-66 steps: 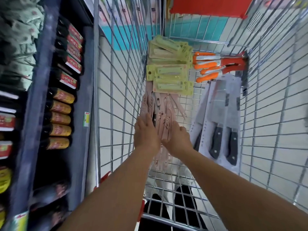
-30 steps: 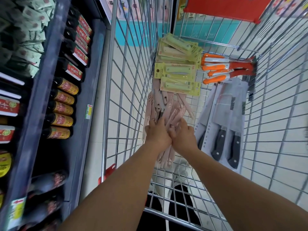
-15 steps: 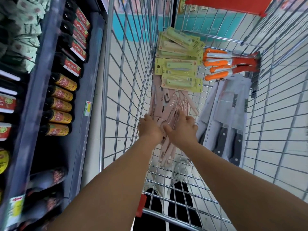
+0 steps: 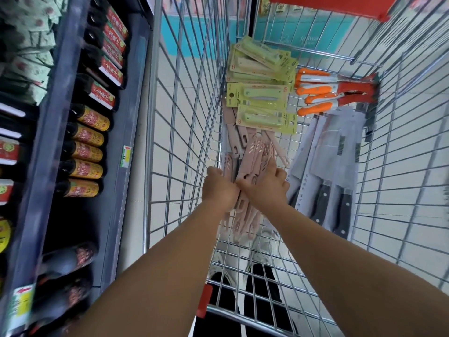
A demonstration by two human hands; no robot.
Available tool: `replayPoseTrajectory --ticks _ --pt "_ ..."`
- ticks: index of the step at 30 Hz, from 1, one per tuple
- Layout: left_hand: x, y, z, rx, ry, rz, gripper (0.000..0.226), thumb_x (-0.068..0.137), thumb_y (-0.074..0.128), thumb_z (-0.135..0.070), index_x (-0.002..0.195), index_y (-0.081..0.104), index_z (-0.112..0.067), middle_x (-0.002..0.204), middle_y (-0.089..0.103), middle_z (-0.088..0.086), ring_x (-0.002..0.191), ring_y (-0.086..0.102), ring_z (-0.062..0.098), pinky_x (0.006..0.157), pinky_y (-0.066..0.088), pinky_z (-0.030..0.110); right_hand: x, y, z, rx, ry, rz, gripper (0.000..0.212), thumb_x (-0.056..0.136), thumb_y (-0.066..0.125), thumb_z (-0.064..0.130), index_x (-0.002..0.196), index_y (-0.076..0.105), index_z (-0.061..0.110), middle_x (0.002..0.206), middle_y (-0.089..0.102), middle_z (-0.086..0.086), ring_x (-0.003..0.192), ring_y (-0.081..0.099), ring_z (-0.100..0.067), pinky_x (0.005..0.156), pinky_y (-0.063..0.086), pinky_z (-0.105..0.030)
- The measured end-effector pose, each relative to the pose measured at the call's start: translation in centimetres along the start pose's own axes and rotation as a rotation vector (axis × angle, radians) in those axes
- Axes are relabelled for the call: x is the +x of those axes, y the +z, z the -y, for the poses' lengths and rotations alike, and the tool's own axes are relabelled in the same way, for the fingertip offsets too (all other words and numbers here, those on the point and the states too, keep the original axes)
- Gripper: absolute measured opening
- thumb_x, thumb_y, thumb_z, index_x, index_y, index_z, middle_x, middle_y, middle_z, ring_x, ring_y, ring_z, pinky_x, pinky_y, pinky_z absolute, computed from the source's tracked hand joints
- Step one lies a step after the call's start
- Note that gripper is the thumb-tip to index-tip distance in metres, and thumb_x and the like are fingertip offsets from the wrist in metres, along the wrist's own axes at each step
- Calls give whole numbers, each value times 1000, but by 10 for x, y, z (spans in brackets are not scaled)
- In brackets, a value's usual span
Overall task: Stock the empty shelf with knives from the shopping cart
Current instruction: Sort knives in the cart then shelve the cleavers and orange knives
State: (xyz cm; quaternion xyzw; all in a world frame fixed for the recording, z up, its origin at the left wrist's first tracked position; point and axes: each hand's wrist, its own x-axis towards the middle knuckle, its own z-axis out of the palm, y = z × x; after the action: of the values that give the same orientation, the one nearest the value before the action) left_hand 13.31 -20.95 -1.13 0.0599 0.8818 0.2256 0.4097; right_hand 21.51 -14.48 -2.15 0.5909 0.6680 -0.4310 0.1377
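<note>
Several pink knives (image 4: 251, 156) lie bunched on the cart (image 4: 184, 113) floor, left of centre. Left hand (image 4: 218, 190) and right hand (image 4: 264, 188), side by side and touching, close around the bundle's middle. Green carded knives (image 4: 262, 100) beyond; black-handled cleavers (image 4: 328, 181) right.

A dark shelving unit (image 4: 51, 132) stands along the left edge. On it, dark bottles with red labels (image 4: 109, 66) lie in a row, and just below them dark bottles with yellow-orange labels (image 4: 85, 152). Pale green packets (image 4: 26, 52) fill the upper left corner. A small price tag (image 4: 126, 155) sticks to the shelf edge. White floor tiles (image 4: 408, 122) lie below, meeting a teal wall base (image 4: 303, 37) ahead.
</note>
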Motion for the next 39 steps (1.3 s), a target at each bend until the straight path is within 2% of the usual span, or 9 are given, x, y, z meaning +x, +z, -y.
replayPoseTrajectory --ticks 2,6,10,20,25,28,31,35,39 --pt "1 -1 1 -62 -79 -21 32 98 50 -23 126 48 -8 120 59 13 96 60 26 61 40 22 1 -1 -2 -16 11 -4 103 78 67 53 150 -1 23 150 14 -10 136 17 -36 107 29 -47" --pt "5 0 1 -9 -113 65 22 97 50 -18 97 66 -4 87 63 7 66 56 18 46 39 21 1 -3 -3 -6 16 12 113 74 69 58 151 -6 23 153 9 -8 139 14 -36 107 29 -50" --pt "9 0 2 -44 -222 114 22 90 57 -11 104 65 3 101 68 19 91 67 34 74 58 38 -1 1 -1 8 13 1 121 68 71 63 150 -12 30 157 -4 -3 142 8 -35 109 27 -54" --pt "-10 -14 4 176 -146 89 31 93 48 -4 124 52 2 123 58 20 112 56 36 79 46 34 -15 -4 -1 -118 0 89 104 78 63 61 151 -5 31 158 -6 -6 143 1 -38 112 21 -53" --pt "-20 -20 1 155 -157 53 29 91 48 -2 120 53 2 117 60 18 106 59 35 74 45 33 -27 -10 -3 -219 -250 -84 72 84 56 56 142 33 20 141 30 -11 129 29 -31 108 29 -42" --pt "-28 -22 0 113 -180 63 25 93 45 -1 115 55 5 112 63 20 102 62 35 66 43 31 -34 -10 2 -48 -254 53 51 88 55 48 126 47 15 111 55 -6 101 54 -24 78 47 -33" --pt "-35 -19 -2 139 -188 102 26 94 42 -1 116 54 7 114 62 23 105 61 35 53 37 29 -39 -14 6 201 -176 152 34 91 58 38 113 45 15 85 53 4 74 52 -13 55 34 -22" --pt "-48 -24 -5 254 -148 76 26 96 42 -4 116 54 7 117 61 21 107 60 32 62 41 29 -46 -19 11 318 -129 210 24 89 61 24 106 49 10 89 60 -5 73 57 -15 56 44 -24" --pt "-48 -35 0 177 -135 -16 28 91 49 -1 118 55 5 117 63 19 106 63 33 83 52 33 -60 -25 9 277 -98 235 35 85 60 24 115 49 10 102 63 -12 90 62 -27 81 54 -39"
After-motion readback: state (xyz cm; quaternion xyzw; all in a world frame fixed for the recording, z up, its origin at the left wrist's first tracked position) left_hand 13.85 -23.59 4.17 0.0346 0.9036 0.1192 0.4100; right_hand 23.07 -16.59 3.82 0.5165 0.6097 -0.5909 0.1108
